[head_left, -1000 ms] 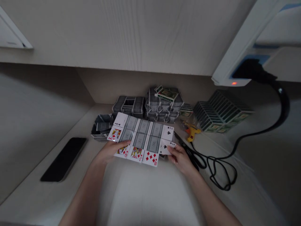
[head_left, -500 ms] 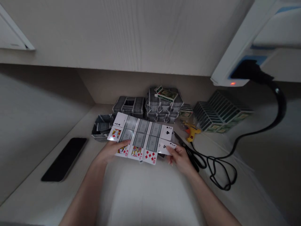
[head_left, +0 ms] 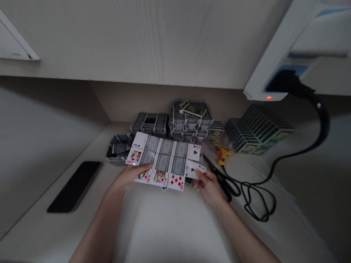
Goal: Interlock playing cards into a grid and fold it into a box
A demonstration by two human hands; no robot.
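Scissors (head_left: pixel 219 176) right of card sheet (head_left: pixel 164 160), phone (head_left: pixel 74 186) left.

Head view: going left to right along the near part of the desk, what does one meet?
In order: black phone → left hand → card sheet, held at both edges → right hand → coiled black cable.

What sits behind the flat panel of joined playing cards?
Grey-patterned card-built boxes, a taller stack of them topped by a green card pack. The panel partly covers their bases and the desk beneath it.
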